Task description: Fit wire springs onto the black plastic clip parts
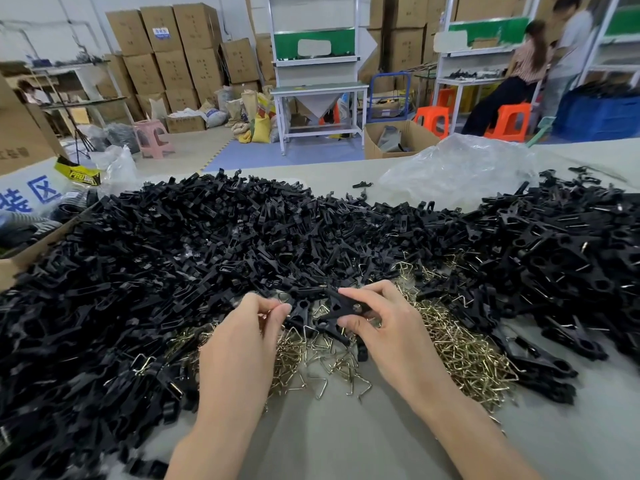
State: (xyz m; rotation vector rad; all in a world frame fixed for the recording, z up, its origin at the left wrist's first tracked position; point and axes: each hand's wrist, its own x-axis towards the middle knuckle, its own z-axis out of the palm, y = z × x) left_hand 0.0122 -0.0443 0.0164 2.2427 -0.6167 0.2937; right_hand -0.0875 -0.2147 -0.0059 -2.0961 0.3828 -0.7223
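Right hand (pixel 381 327) grips a black clip (pixel 337 306) between thumb and curled fingers, above the heap of springs (pixel 460 348) on the table (pixel 346 441). Left hand (pixel 246 330), just beside it, pinches a spring (pixel 283 298) at its fingertips, near the clip but apart from it. A pile of clips (pixel 173 254) borders the heap; a plastic bag (pixel 460 168) lies behind.

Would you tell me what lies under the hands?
Loose wire springs on the grey table, ringed by black clip parts. The left hand and right hand hide whatever lies directly beneath.
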